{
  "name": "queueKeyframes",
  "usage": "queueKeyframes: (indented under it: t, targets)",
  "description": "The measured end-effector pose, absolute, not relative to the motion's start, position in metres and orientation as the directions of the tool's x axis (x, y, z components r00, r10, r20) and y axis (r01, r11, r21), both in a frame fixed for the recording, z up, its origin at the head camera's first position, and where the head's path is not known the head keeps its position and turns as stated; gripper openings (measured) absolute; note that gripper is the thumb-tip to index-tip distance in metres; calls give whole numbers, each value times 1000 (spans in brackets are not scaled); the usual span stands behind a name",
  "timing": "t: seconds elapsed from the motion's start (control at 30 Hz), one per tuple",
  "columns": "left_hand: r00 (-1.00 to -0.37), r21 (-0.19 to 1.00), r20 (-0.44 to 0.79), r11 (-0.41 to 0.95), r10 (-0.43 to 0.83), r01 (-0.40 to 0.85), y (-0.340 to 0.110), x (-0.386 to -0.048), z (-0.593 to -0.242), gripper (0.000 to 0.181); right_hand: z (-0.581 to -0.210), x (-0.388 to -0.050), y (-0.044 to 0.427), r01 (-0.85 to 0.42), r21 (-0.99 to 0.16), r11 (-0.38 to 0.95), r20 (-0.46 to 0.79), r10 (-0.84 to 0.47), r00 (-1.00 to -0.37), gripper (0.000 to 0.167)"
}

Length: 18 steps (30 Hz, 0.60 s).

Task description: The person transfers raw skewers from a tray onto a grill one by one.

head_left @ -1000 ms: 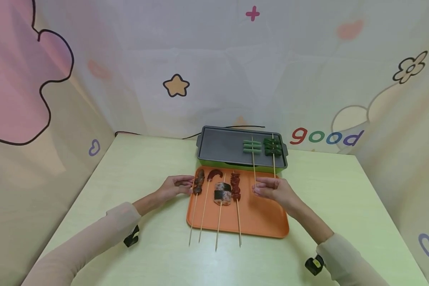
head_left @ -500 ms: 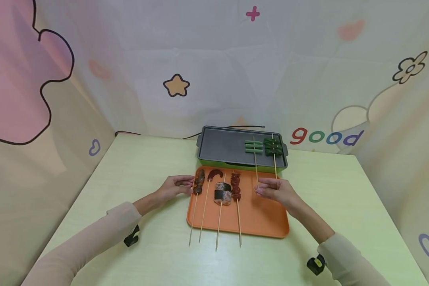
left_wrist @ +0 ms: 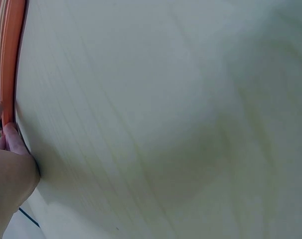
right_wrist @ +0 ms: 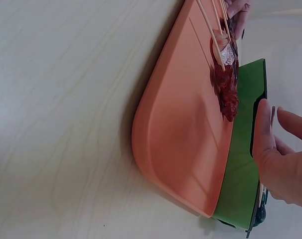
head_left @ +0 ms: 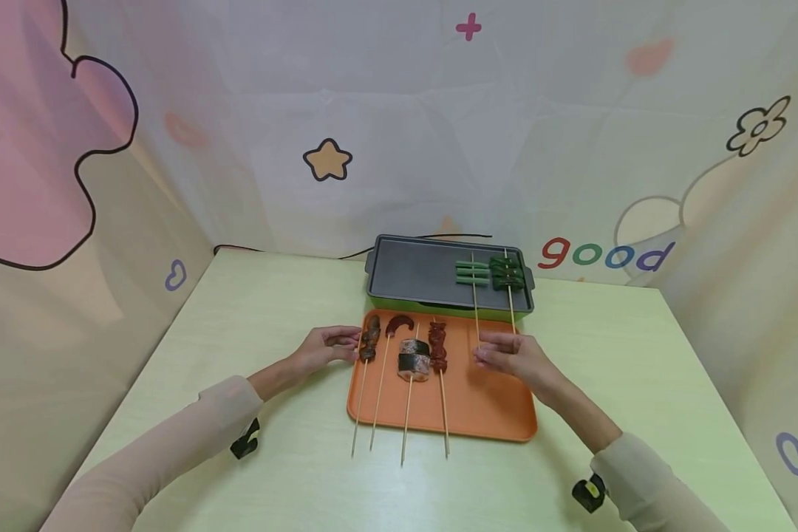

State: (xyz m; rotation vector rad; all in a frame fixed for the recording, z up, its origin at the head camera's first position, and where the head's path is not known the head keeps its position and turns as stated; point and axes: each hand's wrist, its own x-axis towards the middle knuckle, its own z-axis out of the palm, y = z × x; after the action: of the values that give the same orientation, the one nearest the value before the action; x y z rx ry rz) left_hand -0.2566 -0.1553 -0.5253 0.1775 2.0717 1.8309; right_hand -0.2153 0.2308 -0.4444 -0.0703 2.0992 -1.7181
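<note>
A skewer of green vegetable sticks (head_left: 472, 273) lies on the grill pan (head_left: 412, 270), its stick reaching forward over the pan's front edge. My right hand (head_left: 515, 362) pinches the lower end of that stick above the orange tray (head_left: 485, 410). To its right on the pan is a skewer of dark green leafy pieces (head_left: 507, 275). My left hand (head_left: 322, 349) holds the tray's left rim, beside a brown meat skewer (head_left: 369, 340). In the left wrist view, thumb and fingers (left_wrist: 11, 137) lie on either side of that rim.
On the tray also lie a curled dark red skewer (head_left: 400, 325), a black-and-white roll skewer (head_left: 414, 360) and a red meat skewer (head_left: 438, 347). Their sticks overhang the tray's front edge onto the pale table (head_left: 292, 473). A printed cloth (head_left: 412, 162) hangs behind the pan.
My right hand has shifted slightly right with the green vegetable-stick skewer, then stayed almost still. The left hand has kept its place on the tray rim.
</note>
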Motion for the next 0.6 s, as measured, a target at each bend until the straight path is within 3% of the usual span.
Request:
queueKeyframes:
  t: [0.6]
  targets:
    - [-921, 978, -197, 136, 335, -160, -155, -258, -525, 54, -449, -168, 252, 249, -936, 249, -332, -388, -860, 54]
